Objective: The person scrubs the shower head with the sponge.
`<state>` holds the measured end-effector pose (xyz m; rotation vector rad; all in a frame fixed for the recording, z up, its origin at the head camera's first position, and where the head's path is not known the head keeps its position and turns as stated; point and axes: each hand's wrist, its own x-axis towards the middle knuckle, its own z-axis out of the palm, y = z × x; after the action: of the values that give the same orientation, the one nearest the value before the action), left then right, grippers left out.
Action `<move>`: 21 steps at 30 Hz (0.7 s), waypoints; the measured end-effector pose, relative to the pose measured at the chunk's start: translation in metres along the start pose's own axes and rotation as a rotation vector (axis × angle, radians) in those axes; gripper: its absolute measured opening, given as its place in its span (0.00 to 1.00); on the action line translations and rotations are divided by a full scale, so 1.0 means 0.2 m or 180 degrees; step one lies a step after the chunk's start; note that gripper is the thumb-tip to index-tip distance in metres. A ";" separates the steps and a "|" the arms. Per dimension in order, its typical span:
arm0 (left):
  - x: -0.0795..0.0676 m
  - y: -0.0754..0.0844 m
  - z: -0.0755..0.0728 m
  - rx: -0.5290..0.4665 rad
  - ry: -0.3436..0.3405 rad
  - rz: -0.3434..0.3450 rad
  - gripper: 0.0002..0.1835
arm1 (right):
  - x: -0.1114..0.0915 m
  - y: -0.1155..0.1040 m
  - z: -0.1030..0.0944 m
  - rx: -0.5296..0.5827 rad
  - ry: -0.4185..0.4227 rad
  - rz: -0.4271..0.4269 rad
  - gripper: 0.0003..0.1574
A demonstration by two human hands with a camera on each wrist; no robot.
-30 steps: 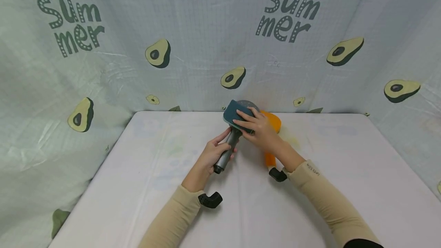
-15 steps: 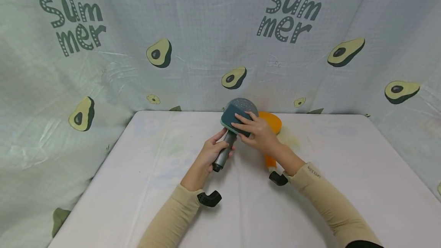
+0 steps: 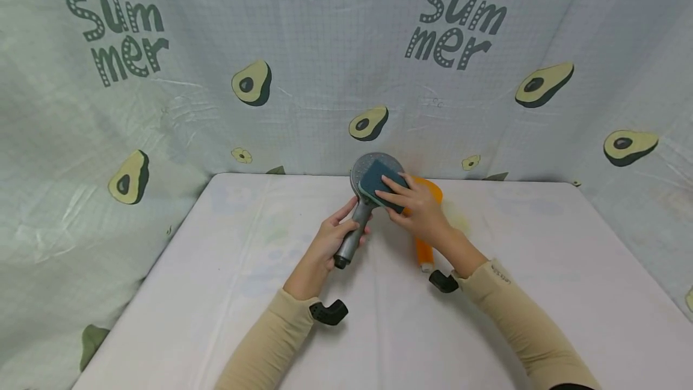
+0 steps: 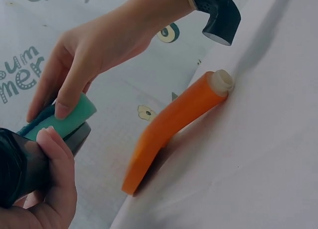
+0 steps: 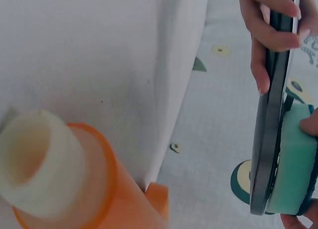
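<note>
My left hand [image 3: 331,238] grips the handle of a grey shower head [image 3: 357,227], its round perforated spray face raised over the far part of the table. My right hand [image 3: 421,208] holds a sponge [image 3: 383,180] against that face, covering its lower right part. The sponge has a dark teal scouring side outward under the fingers; its light green foam [image 5: 294,162] lies along the spray face in the right wrist view. In the left wrist view, the right thumb presses the sponge's edge. Behind the right hand lies an orange shower head [image 3: 425,253], partly hidden by it.
A white cloth covers the table [image 3: 303,330]. At its back edge hangs a pale curtain [image 3: 308,47] printed with avocados and lettering. The orange shower head's pale threaded end [image 5: 30,164] points toward the near side. Black camera mounts [image 3: 329,313] sit at both wrists.
The sponge has slid down and left, then back right across the spray face. The grey shower head has shifted slightly left, showing more of its face. The orange shower head stays put.
</note>
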<state>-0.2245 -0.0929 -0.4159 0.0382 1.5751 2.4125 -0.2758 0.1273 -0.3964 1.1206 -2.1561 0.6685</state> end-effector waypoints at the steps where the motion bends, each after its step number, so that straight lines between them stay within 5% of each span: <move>1: 0.00 0.00 0.00 -0.0026 0.0001 0.0003 0.37 | 0.00 0.00 0.00 -0.0009 -0.0010 -0.0032 0.27; 13: 0.01 -0.01 0.01 -0.0080 0.0038 0.0078 0.38 | -0.03 0.04 -0.03 -0.0030 0.0157 0.0230 0.30; 21: 0.01 -0.01 0.00 -0.0234 0.0048 0.0124 0.38 | -0.02 -0.02 -0.01 0.0026 -0.0019 -0.0039 0.26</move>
<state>-0.2254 -0.0912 -0.4178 0.0370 1.5042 2.5042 -0.2696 0.1285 -0.3973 1.1406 -2.1515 0.6697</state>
